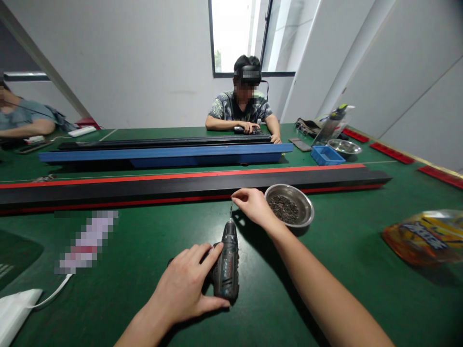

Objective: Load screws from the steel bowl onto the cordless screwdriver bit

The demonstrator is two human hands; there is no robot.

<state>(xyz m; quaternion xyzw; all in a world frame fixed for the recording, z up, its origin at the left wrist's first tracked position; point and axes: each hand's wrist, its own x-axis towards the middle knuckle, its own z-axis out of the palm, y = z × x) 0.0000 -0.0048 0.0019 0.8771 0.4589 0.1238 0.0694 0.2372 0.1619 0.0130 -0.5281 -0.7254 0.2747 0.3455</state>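
A dark cordless drill (pixel 227 270) lies on the green table, its bit (pixel 231 212) pointing away from me. My left hand (pixel 188 277) is closed around the drill's body and handle, thumb at its rear end. At the bit's tip, the fingers of my right hand (pixel 251 205) are pinched together; whatever small piece they hold is hidden. Just right of that hand stands a steel bowl (pixel 307 212) with many small dark screws (pixel 284 208) in it. Beyond my hands runs a long black strip with red edges (pixel 173 185).
Across the table (pixel 343 231) a person (pixel 242 106) works with a hand on a dark tool, behind a long blue strip (pixel 162 153). A blue tray (pixel 327 155) and another steel bowl (pixel 345 146) sit far right. An orange-yellow packet (pixel 427 236) lies right, a white cable (pixel 54 294) left.
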